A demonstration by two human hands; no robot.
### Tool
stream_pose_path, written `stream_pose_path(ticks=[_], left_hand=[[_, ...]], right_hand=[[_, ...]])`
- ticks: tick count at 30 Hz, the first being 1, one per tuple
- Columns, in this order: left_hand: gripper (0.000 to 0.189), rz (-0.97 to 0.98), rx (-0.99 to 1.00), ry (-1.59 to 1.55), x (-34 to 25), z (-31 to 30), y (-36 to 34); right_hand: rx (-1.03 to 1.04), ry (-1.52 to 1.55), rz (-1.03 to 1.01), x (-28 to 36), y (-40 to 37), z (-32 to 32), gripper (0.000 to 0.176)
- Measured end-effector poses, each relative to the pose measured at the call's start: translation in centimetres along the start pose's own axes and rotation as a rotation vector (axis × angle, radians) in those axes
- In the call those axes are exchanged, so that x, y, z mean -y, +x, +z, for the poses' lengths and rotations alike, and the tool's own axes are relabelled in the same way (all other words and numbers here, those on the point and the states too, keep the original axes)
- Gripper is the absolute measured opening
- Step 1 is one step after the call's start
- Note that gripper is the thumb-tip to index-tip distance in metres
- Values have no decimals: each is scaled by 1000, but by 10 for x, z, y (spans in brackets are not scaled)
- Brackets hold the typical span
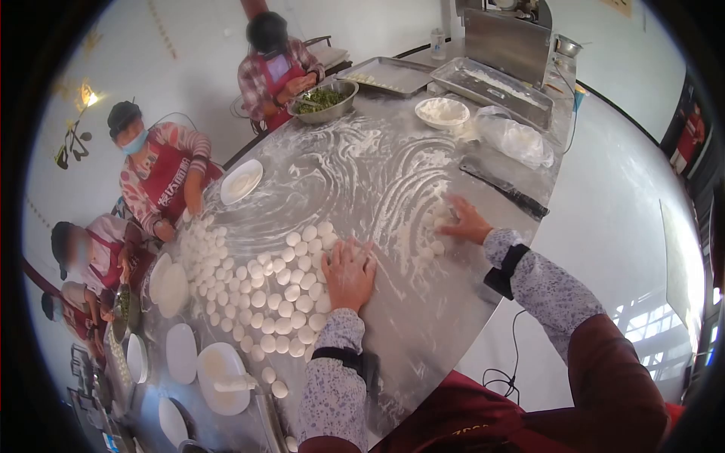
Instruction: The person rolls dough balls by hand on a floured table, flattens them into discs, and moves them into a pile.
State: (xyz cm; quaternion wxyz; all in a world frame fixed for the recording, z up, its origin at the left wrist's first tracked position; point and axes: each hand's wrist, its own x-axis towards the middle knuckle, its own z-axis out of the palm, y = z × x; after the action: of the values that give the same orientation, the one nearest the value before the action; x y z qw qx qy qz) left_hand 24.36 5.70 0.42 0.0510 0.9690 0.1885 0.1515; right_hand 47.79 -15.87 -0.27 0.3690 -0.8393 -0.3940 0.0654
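My left hand [349, 275] lies palm down with fingers spread, at the right edge of a large group of small round white dough pieces [283, 308]. What is under its palm is hidden. On the right, my right hand [464, 221] reaches low over the floured steel table [400, 291], fingers apart. A few dough pieces [436, 247] lie beside and partly beneath its fingertips. It is slightly blurred, but I see nothing gripped in it.
A long dark knife [504, 187] rests near the right edge. Behind are a flour bowl [442, 112], a plastic bag [513, 137], metal trays [387, 75] and a bowl of chopped greens [325, 102]. White plates [223, 377] stand front left. Several people in red aprons line the far side.
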Motion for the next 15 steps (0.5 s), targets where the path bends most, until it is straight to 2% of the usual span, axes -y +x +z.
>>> stream_pose_path(ticks=[1,2,3,7,8,10,12,15], left_hand=[[42,-25,-29,2,2,0,5],[42,-52,-3,7,3,1,7],[42,-73,-7,19,2,1,8],[41,33,-141,82,7,5,3],[41,11,-145,100,5,3,-4],[40,123,-147,-132,-4,-4,-21],[40,117,-85,-218,-15,-11,-49],[38,120,40,-418,-20,-27,-104]], right_hand=[[64,-85,-34,8,3,8,93],[133,-197,-6,18,2,17,86],[146,-189,-26,28,-5,24,86],[183,-282,-199,83,-53,54,57],[176,-302,-235,99,-71,62,52],[172,-317,-278,122,-104,80,47],[195,-348,-428,138,-133,95,44],[219,-257,-504,156,-173,109,45]])
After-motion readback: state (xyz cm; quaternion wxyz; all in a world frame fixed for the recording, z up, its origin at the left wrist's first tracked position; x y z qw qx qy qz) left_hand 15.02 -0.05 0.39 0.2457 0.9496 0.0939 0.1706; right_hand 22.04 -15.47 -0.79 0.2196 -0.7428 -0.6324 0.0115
